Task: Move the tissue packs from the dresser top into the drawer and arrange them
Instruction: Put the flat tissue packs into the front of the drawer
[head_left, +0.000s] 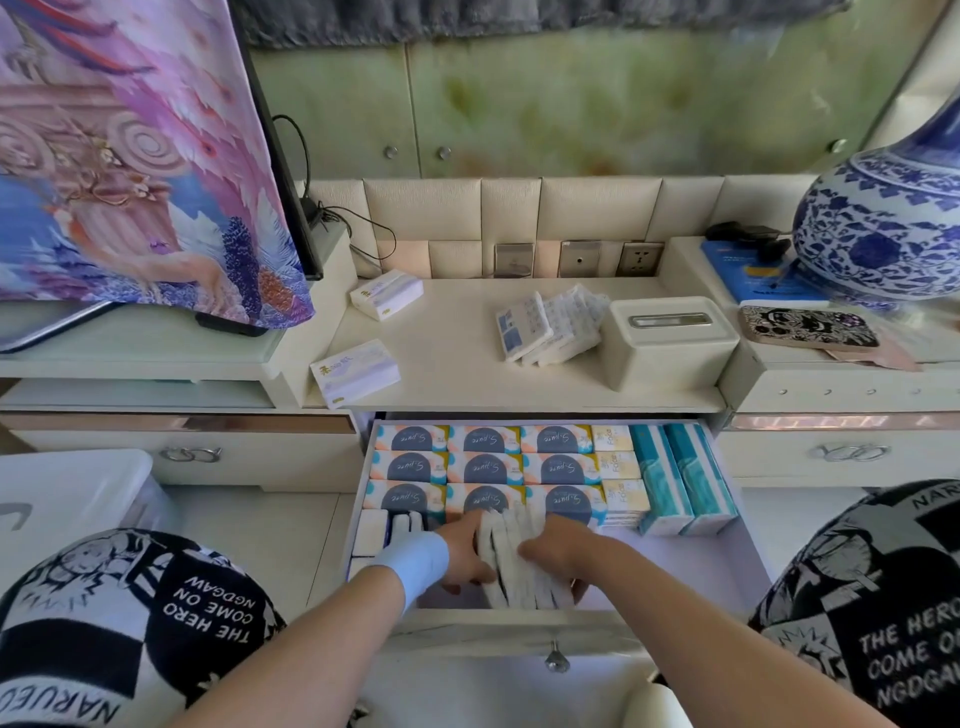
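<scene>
Beyond the fingers, the pale counter (457, 364) runs across the view, and the open drawer (691, 571) is pulled out just under its front edge, close to the person so both hands can reach in.

Just past the fingers, navy-labelled tissue packs (485, 470) fill the back of the drawer in three tidy rows. To their right stands a narrow column of yellow packs (618, 465), then two teal packs (680, 478) set on edge, which saves room. Right of the fingers the drawer floor is bare.

Between the two hands sits a bunch of white pocket packs (519, 566), standing on edge side by side in the front row. The left hand (462, 558) grips its left end and the right hand (558, 553) its right end. The fingers (537, 546) curl over the tops, clamped on the bunch, probably to keep the thin packs from toppling while they are squared against the row behind. A few white packs (374, 530) already stand left of the left hand.

Far beyond the fingers, on the counter, a leaning stack of small packs (550, 327) rests against a tissue box holder (667, 340). Two single white packs (385, 293) (356, 371) lie off to the left. So the job looks well along but not finished.
</scene>
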